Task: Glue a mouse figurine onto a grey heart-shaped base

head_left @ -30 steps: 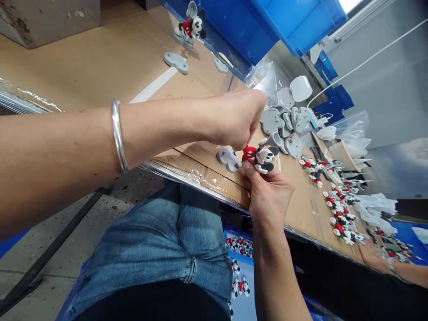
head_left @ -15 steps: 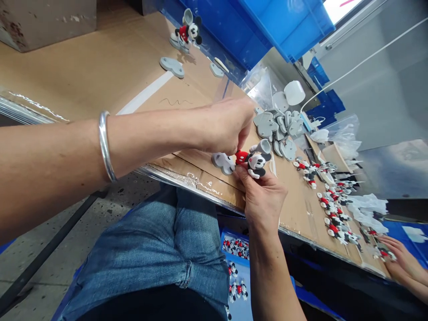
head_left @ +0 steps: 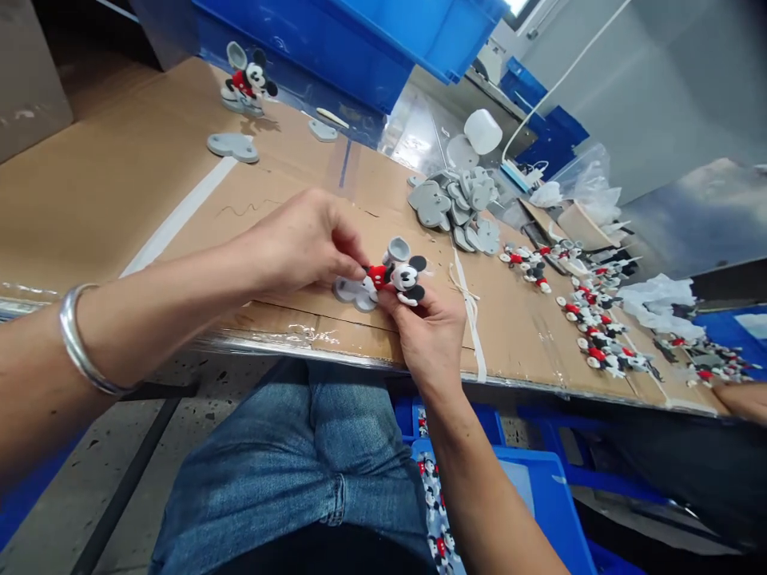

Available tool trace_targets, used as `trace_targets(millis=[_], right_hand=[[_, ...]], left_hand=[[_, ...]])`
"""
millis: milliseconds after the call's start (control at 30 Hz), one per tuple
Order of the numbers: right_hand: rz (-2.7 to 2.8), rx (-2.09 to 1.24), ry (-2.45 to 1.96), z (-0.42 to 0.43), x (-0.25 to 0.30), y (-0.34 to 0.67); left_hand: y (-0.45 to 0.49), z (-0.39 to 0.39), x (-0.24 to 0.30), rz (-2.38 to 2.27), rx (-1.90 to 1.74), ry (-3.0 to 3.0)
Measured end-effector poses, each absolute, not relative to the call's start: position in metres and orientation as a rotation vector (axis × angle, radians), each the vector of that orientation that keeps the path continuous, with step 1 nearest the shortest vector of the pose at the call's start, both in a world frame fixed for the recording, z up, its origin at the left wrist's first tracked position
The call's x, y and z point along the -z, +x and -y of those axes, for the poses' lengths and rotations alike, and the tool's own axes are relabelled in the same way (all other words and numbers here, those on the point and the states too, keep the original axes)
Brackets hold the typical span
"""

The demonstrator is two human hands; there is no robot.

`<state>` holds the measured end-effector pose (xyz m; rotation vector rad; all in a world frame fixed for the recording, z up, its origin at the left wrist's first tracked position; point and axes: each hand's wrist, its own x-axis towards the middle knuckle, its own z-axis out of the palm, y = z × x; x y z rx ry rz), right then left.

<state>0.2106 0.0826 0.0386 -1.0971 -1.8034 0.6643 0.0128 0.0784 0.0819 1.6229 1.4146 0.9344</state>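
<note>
A mouse figurine [head_left: 406, 277] in red shorts, with a grey cup-shaped piece at its shoulder, is held low above the cardboard near the table's front edge. At its feet is a grey heart-shaped base [head_left: 355, 294], partly covered by my fingers. My right hand [head_left: 435, 335] is closed round the figurine's head and arm side from below. From the left, my left hand [head_left: 305, 239] pinches it with thumb and forefinger at the shorts and legs. Whether the feet are seated in the base, I cannot tell.
Grey bases [head_left: 459, 204] lie heaped beyond my right hand. Several unmounted figurines [head_left: 593, 319] are spread to the right, near a co-worker's arm [head_left: 743, 399]. A finished figurine [head_left: 245, 80] and a loose base [head_left: 232, 147] are at the back left, before blue bins [head_left: 300, 56].
The view has shifted right. My left hand has drawn back left from over the figurine, with thumb and forefinger now showing at its legs. My right hand keeps its hold.
</note>
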Motion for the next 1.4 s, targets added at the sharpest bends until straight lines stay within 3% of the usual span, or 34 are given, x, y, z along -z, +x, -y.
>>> trace_targets(millis=[700, 1400], right_hand=[[1.821, -0.731, -1.078, -0.082, -0.04, 0.211], [1.824, -0.721, -1.063, -0.082, -0.04, 0.212]], left_hand=[[0.009, -0.071, -0.052, -1.419, -1.27, 1.852], [0.006, -0.063, -0.064, -1.464, -1.076, 1.927]])
